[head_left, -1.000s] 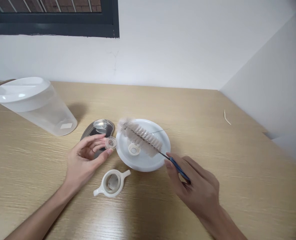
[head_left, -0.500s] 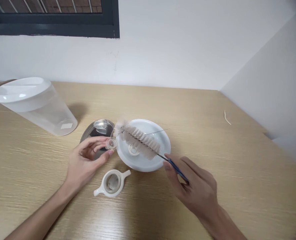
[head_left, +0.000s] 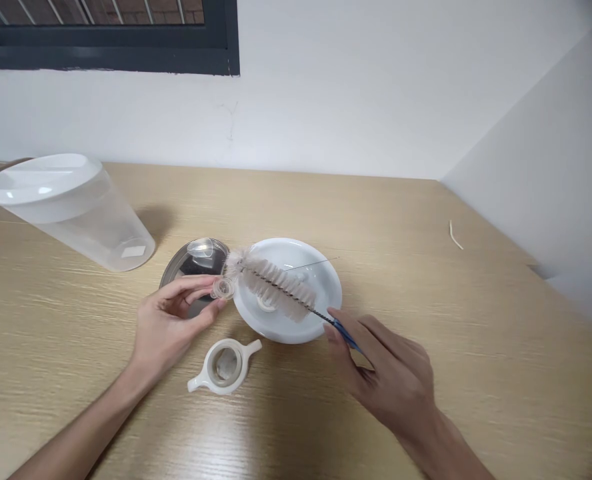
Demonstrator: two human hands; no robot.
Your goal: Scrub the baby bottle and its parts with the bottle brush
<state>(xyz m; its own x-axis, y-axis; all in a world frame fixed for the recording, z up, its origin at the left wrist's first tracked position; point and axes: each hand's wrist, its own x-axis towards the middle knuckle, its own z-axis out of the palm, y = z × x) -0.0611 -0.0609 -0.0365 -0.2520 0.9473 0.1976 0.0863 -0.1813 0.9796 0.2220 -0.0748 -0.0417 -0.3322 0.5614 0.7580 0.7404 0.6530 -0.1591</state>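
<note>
Bottle brush [head_left: 279, 287], head view: slanting over white dish [head_left: 329, 287], tip right by clear plastic cap [head_left: 223, 289], contact hard to call! Right hand [head_left: 389, 360] wrapped round blue handle [head_left: 346, 333], likely leaving bristles free. Left hand [head_left: 171, 320] half open, thumb and fingers pinching cap's edge, probably keeping middle exposed. Brush partly blocks white ring [head_left: 265, 305] in dish. Two-handled strainer [head_left: 225, 365] nearby; metal tray [head_left: 189, 267] behind left hand; lidded pitcher [head_left: 91, 217] beyond.

Your left forearm [head_left: 83, 420] and right forearm [head_left: 456, 450] are slim and bare, as are your left wrist [head_left: 132, 379] and right wrist [head_left: 421, 420].
</note>
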